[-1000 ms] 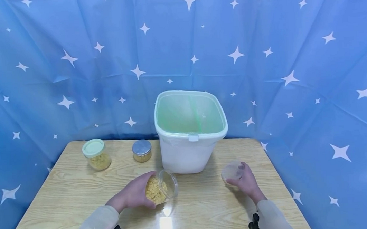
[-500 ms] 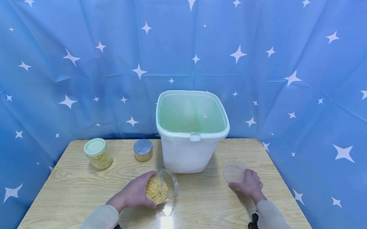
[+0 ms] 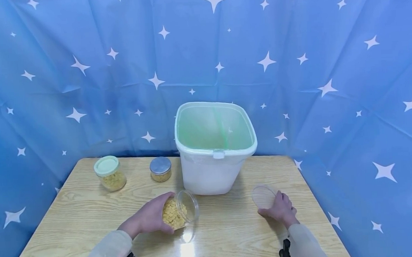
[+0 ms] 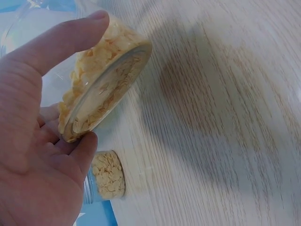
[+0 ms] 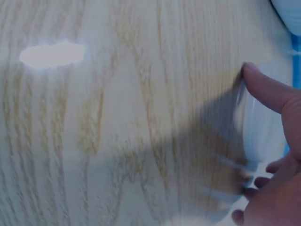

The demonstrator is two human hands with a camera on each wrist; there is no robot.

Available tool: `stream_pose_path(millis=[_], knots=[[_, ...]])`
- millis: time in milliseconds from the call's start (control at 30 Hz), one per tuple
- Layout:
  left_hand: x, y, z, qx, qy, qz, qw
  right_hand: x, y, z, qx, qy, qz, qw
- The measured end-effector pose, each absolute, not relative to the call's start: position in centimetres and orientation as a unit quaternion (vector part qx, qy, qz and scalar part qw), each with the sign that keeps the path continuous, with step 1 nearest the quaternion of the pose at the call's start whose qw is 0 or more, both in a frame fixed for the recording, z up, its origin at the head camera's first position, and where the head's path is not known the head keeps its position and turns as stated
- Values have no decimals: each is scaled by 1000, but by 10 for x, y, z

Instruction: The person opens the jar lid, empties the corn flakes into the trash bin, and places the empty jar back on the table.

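Jar: tilted, flakes inside, gripped by my left hand | lid: held in my right hand | bin: upright behind jar

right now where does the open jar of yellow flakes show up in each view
Head: jar below centre, slightly left, tilted in the left hand.
Left wrist: upper left, base visible.
Right wrist: not in it.
Shared landmark: the wood-grain table, in all three.

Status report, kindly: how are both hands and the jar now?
Left hand grips jar, open, tilted, yellowish flakes inside. Right hand holds clear lid. White bin just beyond jar.
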State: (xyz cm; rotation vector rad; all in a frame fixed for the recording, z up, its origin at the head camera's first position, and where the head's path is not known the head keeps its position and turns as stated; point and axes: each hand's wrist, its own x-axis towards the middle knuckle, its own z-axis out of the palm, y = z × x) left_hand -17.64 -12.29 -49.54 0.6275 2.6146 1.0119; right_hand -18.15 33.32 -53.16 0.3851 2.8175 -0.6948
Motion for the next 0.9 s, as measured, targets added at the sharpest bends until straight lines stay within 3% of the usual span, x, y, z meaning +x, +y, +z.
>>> stream_pose_path(millis=[267,567,900], knots=[[-176,-126,-491,209,907,343,129,-185,330,-514,99,963,-230,105],[-177,-137,-480,191,919,325,116,-196,313,-466,25,957,-271,98],[-185,-164,-453,205,923,315,81,-205,295,-403,40,901,-380,206]])
